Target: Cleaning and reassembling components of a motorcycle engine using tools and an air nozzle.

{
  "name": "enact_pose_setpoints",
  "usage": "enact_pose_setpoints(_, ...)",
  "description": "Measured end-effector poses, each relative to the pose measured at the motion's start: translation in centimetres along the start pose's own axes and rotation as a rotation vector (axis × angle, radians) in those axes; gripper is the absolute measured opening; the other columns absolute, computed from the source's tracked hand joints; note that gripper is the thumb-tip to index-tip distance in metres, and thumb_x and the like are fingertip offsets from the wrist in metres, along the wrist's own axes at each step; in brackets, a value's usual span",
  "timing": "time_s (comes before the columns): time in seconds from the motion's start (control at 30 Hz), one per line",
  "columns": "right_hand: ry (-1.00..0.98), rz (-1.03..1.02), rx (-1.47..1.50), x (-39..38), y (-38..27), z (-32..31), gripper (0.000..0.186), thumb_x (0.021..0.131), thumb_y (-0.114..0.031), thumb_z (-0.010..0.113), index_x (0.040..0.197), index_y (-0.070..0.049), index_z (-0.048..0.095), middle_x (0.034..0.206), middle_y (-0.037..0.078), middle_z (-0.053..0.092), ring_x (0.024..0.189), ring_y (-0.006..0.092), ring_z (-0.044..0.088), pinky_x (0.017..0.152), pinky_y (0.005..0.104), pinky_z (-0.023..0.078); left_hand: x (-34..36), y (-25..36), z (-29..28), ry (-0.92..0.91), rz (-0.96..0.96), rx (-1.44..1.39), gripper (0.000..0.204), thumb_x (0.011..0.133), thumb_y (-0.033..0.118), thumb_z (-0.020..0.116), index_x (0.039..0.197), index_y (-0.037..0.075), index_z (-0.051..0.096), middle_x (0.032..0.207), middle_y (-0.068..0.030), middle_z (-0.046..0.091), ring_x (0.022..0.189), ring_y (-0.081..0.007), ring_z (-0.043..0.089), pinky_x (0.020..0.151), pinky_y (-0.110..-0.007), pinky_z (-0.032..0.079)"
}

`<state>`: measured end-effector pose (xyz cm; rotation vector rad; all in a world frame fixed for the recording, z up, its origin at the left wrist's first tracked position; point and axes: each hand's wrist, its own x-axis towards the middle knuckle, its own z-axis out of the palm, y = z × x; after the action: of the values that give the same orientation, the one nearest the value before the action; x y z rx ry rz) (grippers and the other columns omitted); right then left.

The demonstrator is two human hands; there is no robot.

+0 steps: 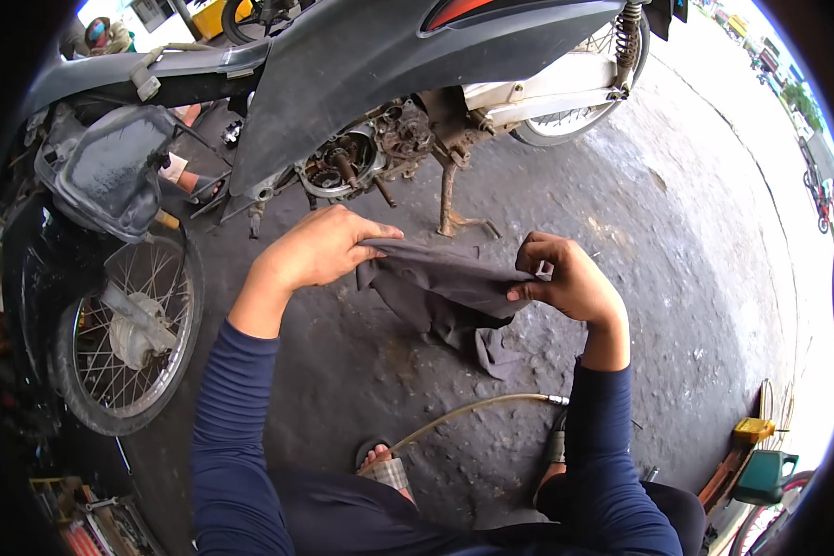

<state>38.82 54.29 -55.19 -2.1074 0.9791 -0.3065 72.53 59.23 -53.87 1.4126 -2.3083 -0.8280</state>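
A dark grey cloth rag (445,287) is stretched between my two hands, its lower end hanging down over the floor. My left hand (324,248) pinches the rag's left corner between thumb and fingers. At the other end, my right hand (565,280) grips the edge with the thumb and curled fingers. Beyond the rag stands a grey motorcycle (371,65) with its engine (343,167) opened, the round casing and inner parts bare. Its stand (449,199) rests on the floor just past my hands.
A front wheel (130,343) stands at the left. A hose (473,405) with a metal end curves between my feet. Tools (93,519) lie at the lower left. A green container (764,477) stands at the lower right. Another person's foot (199,185) shows behind the motorcycle.
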Motion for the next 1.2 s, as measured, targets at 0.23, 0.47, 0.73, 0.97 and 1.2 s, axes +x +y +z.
enact_pose_setpoints(0.23, 0.425, -0.096, 1.328, 2.3, -1.9, 5.8, 0.017, 0.093, -0.016, 0.065, 0.102, -0.004, 0.056, 0.096, 0.002, 0.064, 0.085, 0.0076, 0.06, 0.079, 0.0226, 0.048, 3.5, -1.1, 5.2, 0.593, 0.147, 0.134, 0.042, 0.082, 0.027, 0.075, 0.117, 0.008, 0.063, 0.068, -0.0048, 0.057, 0.057, -0.0158, 0.056, 0.053, -0.031, 0.044)
enact_pose_setpoints(0.47, 0.84, -0.409, -0.026, 14.6, -3.2, 7.7, 0.029, 0.078, 0.004, 0.056, 0.107, 0.001, 0.06, 0.102, 0.02, 0.066, 0.101, 0.0377, 0.062, 0.082, 0.042, 0.051, 7.8, -5.2, 10.7, 0.28, -0.148, -1.378, 0.03, 0.095, 0.04, 0.053, 0.084, 0.012, 0.056, 0.058, 0.0063, 0.039, 0.047, -0.004, 0.032, 0.044, -0.023, 0.027)
enact_pose_setpoints(0.73, 0.431, -0.428, -0.978, 17.8, -3.5, 4.5, 0.039, 0.08, -0.018, 0.059, 0.119, -0.012, 0.059, 0.104, 0.005, 0.061, 0.098, 0.0254, 0.058, 0.082, 0.0378, 0.049, 9.5, -6.4, 10.6, 0.28, -0.168, -1.406, 0.013, 0.094, 0.016, 0.058, 0.083, 0.013, 0.052, 0.058, 0.0056, 0.037, 0.048, -0.0037, 0.035, 0.042, -0.021, 0.028)
enact_pose_setpoints(0.97, 0.411, -0.351, -1.401, 18.4, -2.5, 5.7, 0.054, 0.082, -0.033, 0.064, 0.132, -0.017, 0.052, 0.112, 0.003, 0.055, 0.11, 0.0276, 0.048, 0.094, 0.0543, 0.036, 10.6, -6.3, 12.6, 0.752, -0.202, -0.754, 0.03, 0.087, 0.008, 0.064, 0.113, -0.003, 0.056, 0.075, -0.0056, 0.064, 0.064, -0.0154, 0.058, 0.062, -0.03, 0.046)
enact_pose_setpoints(1.2, 0.344, -0.359, -0.265, 20.1, -6.3, 4.8, 0.024, 0.082, 0.0, 0.057, 0.106, -0.001, 0.059, 0.104, 0.015, 0.067, 0.097, 0.0293, 0.065, 0.083, 0.0376, 0.052, 11.3, -8.0, 14.2, 0.799, -0.272, -0.762, 0.026, 0.088, 0.018, 0.066, 0.107, 0.002, 0.056, 0.071, -0.0013, 0.056, 0.048, -0.0072, 0.047, 0.046, -0.025, 0.042)
